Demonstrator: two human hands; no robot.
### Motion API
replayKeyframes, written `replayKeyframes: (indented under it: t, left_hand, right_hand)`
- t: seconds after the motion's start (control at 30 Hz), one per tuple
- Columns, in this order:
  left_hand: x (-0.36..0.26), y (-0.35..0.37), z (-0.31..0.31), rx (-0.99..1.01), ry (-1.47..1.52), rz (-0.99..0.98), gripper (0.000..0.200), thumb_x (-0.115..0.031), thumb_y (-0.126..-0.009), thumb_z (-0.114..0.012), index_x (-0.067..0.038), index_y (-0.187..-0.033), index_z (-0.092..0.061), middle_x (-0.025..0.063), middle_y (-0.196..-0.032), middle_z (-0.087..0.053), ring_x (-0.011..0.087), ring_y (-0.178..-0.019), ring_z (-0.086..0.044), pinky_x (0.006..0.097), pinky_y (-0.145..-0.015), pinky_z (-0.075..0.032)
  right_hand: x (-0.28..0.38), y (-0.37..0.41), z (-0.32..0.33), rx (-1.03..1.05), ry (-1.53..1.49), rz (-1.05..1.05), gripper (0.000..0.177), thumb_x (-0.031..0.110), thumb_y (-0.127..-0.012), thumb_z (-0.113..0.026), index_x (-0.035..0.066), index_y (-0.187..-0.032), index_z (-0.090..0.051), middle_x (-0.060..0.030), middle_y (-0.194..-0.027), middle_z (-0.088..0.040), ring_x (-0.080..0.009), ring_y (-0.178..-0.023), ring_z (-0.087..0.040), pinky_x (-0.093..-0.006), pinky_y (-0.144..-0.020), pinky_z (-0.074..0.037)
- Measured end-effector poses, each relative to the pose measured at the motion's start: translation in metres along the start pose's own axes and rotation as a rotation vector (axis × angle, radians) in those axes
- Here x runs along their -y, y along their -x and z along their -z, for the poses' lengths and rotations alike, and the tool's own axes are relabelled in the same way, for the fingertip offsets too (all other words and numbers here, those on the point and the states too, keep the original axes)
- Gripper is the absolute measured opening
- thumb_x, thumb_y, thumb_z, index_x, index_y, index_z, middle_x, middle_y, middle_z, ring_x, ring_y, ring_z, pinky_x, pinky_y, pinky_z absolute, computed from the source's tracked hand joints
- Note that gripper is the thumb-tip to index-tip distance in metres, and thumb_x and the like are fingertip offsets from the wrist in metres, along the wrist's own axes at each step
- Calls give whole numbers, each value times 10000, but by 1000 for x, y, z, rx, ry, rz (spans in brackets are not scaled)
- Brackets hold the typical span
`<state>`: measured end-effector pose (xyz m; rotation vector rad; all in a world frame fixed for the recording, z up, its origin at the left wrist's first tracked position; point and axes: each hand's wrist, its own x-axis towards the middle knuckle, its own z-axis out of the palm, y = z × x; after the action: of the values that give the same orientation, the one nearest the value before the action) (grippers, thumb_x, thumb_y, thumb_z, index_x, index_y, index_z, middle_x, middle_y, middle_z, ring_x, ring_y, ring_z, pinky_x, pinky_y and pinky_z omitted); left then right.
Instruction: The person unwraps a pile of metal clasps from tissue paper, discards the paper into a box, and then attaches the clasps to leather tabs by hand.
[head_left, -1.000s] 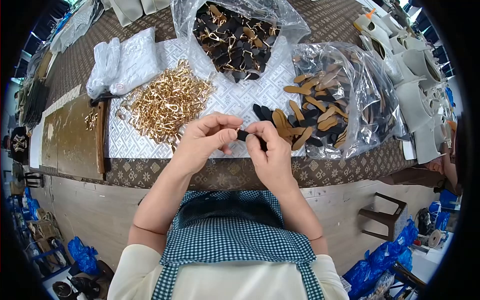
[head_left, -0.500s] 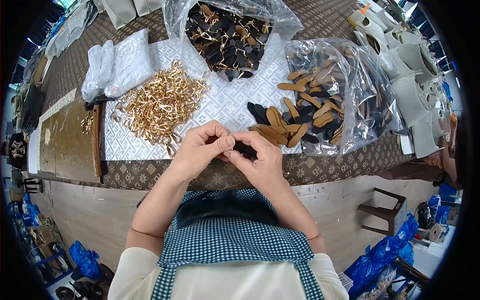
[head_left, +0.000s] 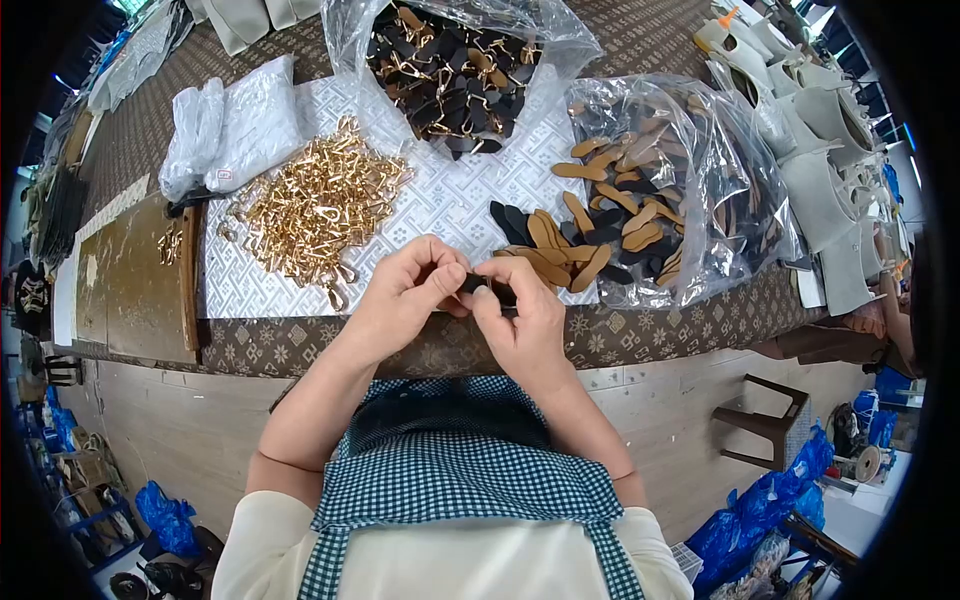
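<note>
HOLD: left hand [head_left: 405, 290] and right hand [head_left: 525, 320] both pinched tight, fingertips on one small black leather tab [head_left: 478, 284], over the near edge of the brown patterned table [head_left: 300, 345] | COUNT: one heap of gold metal clasps [head_left: 320, 205] at 10 o'clock, too many to count; two bags, the clear plastic bag of black clasp-fitted tabs [head_left: 450, 60] at 12 and the clear plastic bag of tan and black tabs [head_left: 650, 190] at 2; about a dozen loose tan and black leather tabs [head_left: 555, 245] at 2 | RISK: the tab is small and mostly hidden, so a slipped pinch would likely drop it off the edge

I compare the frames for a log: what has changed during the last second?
The left hand and right hand came slightly nearer to the body, toward the table edge, and closed closer together. They still pinch the black tab, now more hidden by fingers. Nothing was let go. The gold clips and bags lie as before.
</note>
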<state>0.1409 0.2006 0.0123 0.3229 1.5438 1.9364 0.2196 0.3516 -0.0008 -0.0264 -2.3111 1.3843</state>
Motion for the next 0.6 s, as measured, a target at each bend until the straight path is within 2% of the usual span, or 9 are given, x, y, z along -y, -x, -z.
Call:
replayKeyframes:
  t: [0.17,0.23,0.27,0.3,0.37,0.47,0.53,0.57,0.6]
  left_hand:
    - [-15,-25,7,-29,-22,-21,177,-174,-948,-659,-17,-929,-579,49,-840,-649,150,-797,-691,266,-682,-563]
    - [-33,-46,14,-90,-5,-235,220,-195,-942,-662,-3,-1001,-572,112,-963,-679,189,-917,-689,298,-786,-561]
    - [-47,-54,13,-147,-55,-345,342,-214,-929,-677,10,-1155,-554,171,-1113,-660,217,-1031,-653,321,-872,-529]
    - [-62,-56,13,-220,-184,-419,410,-215,-921,-686,3,-1230,-528,186,-1178,-636,225,-1061,-637,322,-892,-510]
    - [-74,-53,13,-340,-305,-530,478,-196,-916,-692,-23,-1325,-517,176,-1281,-587,216,-1031,-630,298,-865,-494]
    - [-66,-30,43,-289,-479,-390,269,-150,-909,-690,-10,-1136,-654,54,-1042,-638,100,-831,-586,247,-717,-487]
    - [-55,-3,58,-287,-619,-332,172,-98,-894,-687,0,-1035,-690,22,-923,-627,81,-780,-571,236,-679,-466]
    - [-55,12,60,-309,-887,-395,100,-56,-873,-682,-12,-960,-707,30,-870,-614,99,-746,-584,241,-655,-467]
    - [-53,24,64,-290,-926,-283,97,-61,-860,-689,-23,-947,-707,39,-865,-611,119,-736,-596,252,-650,-477]
  right_hand:
    - [5,-12,20,-52,144,61,527,209,-827,-714,41,-1297,-547,-111,-944,-648,-260,-822,-622,-366,-727,-511]
    - [-1,-16,30,-141,211,54,413,158,-796,-741,58,-1177,-618,-92,-949,-641,-262,-823,-602,-362,-719,-502]
    - [-7,-16,35,-172,255,41,347,126,-788,-743,62,-1116,-648,-87,-943,-639,-260,-820,-604,-361,-709,-501]
    - [-11,-16,39,-197,274,17,207,54,-795,-732,45,-999,-694,-57,-941,-619,-160,-790,-598,-293,-662,-492]
    - [-13,-16,49,-116,375,25,183,49,-784,-736,52,-961,-687,-53,-923,-620,-182,-774,-595,-307,-658,-489]
    - [-9,-16,49,-23,462,30,184,84,-746,-754,77,-915,-681,-40,-904,-620,-239,-842,-585,-360,-716,-485]
    - [-8,-16,42,13,500,39,198,121,-733,-759,91,-912,-679,-38,-924,-614,-264,-900,-577,-390,-754,-482]
    - [-9,-16,40,29,518,30,196,116,-738,-755,91,-915,-676,-41,-931,-612,-268,-896,-578,-393,-753,-483]
    - [-9,-16,39,43,542,23,194,110,-742,-751,91,-918,-673,-45,-937,-611,-272,-892,-578,-396,-751,-483]
